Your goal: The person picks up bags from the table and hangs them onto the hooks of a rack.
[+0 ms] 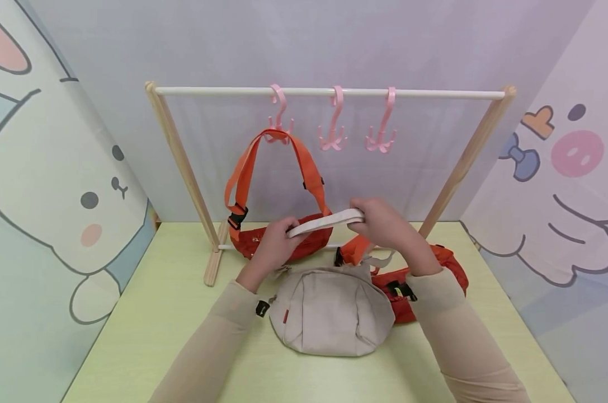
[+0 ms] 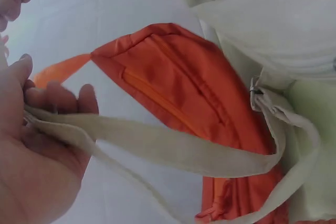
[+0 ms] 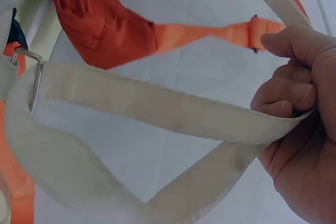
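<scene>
A beige bag (image 1: 334, 313) sits on the table at the middle front. Its off-white strap (image 1: 326, 221) is drawn up above it and stretched between two hands. The left hand (image 1: 275, 244) grips the strap at one end, fingers curled round the folded webbing (image 2: 173, 142). At the other end the right hand (image 1: 381, 224) holds it, with a metal ring (image 3: 37, 80) lower down on the strap. Behind the hands, a red waist bag (image 1: 304, 246) hangs by its orange strap (image 1: 309, 168) from the leftmost pink hook (image 1: 279, 120).
A rack with a white bar (image 1: 208, 90) and wooden legs (image 1: 183, 162) stands at the back. Two more pink hooks, a middle one (image 1: 334, 126) and a right one (image 1: 382, 126), hang from the bar. A second red bag (image 1: 404, 305) lies right of the beige bag.
</scene>
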### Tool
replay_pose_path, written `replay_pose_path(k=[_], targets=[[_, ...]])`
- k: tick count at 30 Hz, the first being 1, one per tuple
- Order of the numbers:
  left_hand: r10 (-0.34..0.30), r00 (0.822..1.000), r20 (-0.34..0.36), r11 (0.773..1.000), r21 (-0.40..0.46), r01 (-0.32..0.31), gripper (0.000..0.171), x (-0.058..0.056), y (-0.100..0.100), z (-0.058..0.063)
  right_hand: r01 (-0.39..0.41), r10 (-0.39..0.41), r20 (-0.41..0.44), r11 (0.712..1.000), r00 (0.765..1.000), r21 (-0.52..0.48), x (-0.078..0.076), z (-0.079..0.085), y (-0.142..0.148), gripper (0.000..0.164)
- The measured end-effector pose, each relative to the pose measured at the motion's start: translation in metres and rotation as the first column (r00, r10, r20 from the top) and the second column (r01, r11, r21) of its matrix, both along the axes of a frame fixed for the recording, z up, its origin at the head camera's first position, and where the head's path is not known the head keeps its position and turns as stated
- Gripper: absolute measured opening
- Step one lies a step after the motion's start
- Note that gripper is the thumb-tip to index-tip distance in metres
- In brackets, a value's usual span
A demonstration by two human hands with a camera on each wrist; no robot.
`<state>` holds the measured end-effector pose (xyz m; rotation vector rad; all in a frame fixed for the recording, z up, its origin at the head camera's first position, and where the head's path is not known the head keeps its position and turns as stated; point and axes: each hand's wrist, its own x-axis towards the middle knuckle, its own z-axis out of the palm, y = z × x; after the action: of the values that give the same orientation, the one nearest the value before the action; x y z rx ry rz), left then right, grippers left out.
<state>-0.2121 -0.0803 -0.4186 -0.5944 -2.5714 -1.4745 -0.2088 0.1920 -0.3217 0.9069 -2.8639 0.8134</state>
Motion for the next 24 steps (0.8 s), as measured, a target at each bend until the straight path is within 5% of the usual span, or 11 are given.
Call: replay_pose_path(k=[6, 16, 24], targets=[[0.036, 0.999, -0.014, 0.997, 0.068, -0.035, 0.019, 0.003, -0.005, 0.019, 0.008, -0.008, -0.022, 0.999, 1.000, -0.037, -0.001, 0.000, 0.003, 0.022], [0.012, 0.996, -0.090, 0.992, 0.127, 0.000, 0.023, 0.008, -0.002, 0.056, -0.016, 0.013, -0.023, 0.988, 1.000, -0.154, 0.001, 0.001, -0.003, 0.015], [0.002, 0.990, -0.138, 0.980, 0.196, 0.025, 0.017, 0.008, 0.000, 0.076, -0.079, 0.081, -0.006, 0.951, 0.997, -0.300, 0.000, 0.005, -0.011, 0.015]])
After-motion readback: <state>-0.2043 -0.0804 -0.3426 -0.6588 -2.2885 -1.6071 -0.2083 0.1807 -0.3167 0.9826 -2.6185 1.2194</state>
